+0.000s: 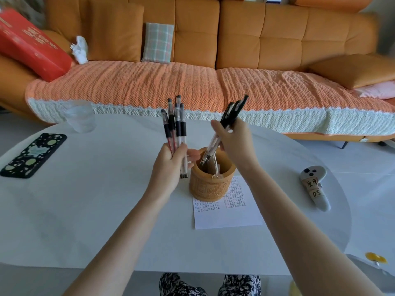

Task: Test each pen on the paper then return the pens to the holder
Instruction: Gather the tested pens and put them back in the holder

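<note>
Left grip (168, 161) clasps upright pens (177, 124) | right grip (235, 139) clasps tilted pens (233, 112), ends in holder (210, 189)

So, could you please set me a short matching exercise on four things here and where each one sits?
Things:
1. phone
2. glass
3. paper
4. controller

Places:
A. partly under the holder
B. on the right
C. left edge, lying flat
D. far edge, standing upright

Pairs: 1-C, 2-D, 3-A, 4-B
</note>
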`<action>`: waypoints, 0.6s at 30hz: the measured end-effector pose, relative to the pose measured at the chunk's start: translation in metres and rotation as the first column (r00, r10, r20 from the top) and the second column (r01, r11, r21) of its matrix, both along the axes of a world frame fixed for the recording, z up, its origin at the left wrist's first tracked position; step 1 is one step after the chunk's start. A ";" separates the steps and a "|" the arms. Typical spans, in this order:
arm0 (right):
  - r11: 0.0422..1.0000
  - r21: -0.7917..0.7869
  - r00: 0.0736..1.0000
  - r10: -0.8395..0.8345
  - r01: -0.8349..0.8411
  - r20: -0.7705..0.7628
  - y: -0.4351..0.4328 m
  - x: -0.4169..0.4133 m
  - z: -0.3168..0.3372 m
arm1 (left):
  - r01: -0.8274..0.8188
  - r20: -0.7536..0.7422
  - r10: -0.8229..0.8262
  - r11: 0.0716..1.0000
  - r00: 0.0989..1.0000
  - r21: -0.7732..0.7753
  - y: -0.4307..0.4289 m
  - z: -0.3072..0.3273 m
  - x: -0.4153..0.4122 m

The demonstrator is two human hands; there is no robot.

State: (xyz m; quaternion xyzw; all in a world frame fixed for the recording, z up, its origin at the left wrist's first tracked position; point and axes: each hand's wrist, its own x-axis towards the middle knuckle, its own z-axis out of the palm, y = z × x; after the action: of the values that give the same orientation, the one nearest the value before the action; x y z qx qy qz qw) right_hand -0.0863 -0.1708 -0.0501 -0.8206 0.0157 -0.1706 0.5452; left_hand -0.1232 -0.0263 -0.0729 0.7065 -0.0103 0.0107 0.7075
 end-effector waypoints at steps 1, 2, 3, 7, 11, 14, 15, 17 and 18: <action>0.999 -0.053 0.999 0.004 -0.006 -0.033 0.002 0.003 -0.003 | -0.013 0.014 0.012 1.000 1.000 0.012 0.002 -0.001 0.000; 0.994 -0.110 0.997 0.014 -0.022 -0.073 0.004 0.004 -0.007 | -0.021 0.026 0.020 0.999 0.999 0.035 0.003 -0.001 0.000; 0.985 -0.165 0.993 0.032 -0.050 -0.113 0.007 0.005 -0.011 | -0.022 0.029 0.020 0.999 0.999 0.049 0.003 -0.003 -0.001; 0.939 -0.323 0.982 0.058 -0.115 -0.181 0.011 0.005 -0.019 | 0.016 -0.012 -0.016 1.000 1.000 0.024 0.000 -0.009 -0.002; 0.935 -0.341 0.985 0.036 -0.093 -0.172 0.009 0.000 -0.019 | 0.029 -0.056 -0.030 0.999 0.998 -0.025 -0.003 -0.014 -0.002; 0.939 -0.336 0.989 0.031 -0.078 -0.142 0.004 -0.003 -0.019 | 0.035 -0.060 -0.036 0.999 0.998 -0.017 -0.003 -0.016 -0.002; 0.944 -0.322 0.991 0.025 -0.067 -0.132 0.002 -0.005 -0.018 | 0.036 -0.056 -0.037 0.999 0.998 -0.007 -0.002 -0.016 -0.002; 0.963 -0.269 0.996 0.011 -0.035 -0.090 -0.001 -0.007 -0.017 | 0.055 -0.040 -0.055 0.998 0.998 0.004 0.000 -0.016 -0.002; 0.973 -0.229 0.999 0.001 -0.013 -0.054 -0.003 -0.008 -0.017 | 0.074 -0.026 -0.074 0.997 0.997 0.005 0.000 -0.015 -0.003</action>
State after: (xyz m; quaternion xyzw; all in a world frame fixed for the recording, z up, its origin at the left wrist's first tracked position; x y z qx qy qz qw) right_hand -0.0939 -0.1736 -0.0667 -0.8824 0.0076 -0.1472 0.4468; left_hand -0.1263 -0.0263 -0.0876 0.7078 -0.0274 -0.0246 0.7055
